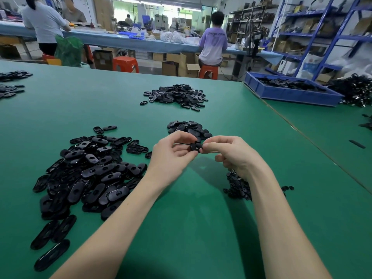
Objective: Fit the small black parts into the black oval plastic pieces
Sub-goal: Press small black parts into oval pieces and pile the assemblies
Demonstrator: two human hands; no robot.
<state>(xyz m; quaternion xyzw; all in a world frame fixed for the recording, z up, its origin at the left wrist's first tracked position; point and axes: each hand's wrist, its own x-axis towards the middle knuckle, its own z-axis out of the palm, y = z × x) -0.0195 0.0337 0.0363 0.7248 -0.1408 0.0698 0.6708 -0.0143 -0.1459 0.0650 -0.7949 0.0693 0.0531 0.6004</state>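
Above the green table, my left hand and my right hand meet on one black oval plastic piece, each pinching an end of it with thumb and fingertips. Whether a small part sits in it is hidden by my fingers. A large heap of black oval pieces lies to the left of my left forearm. Small black parts are piled under my right wrist, partly hidden by the arm. Just beyond my hands lies a smaller pile of oval pieces.
Another heap of oval pieces sits farther back at the centre. More black pieces lie at the far left edge. A blue bin of black parts stands on the adjoining table at right. People work at a bench behind.
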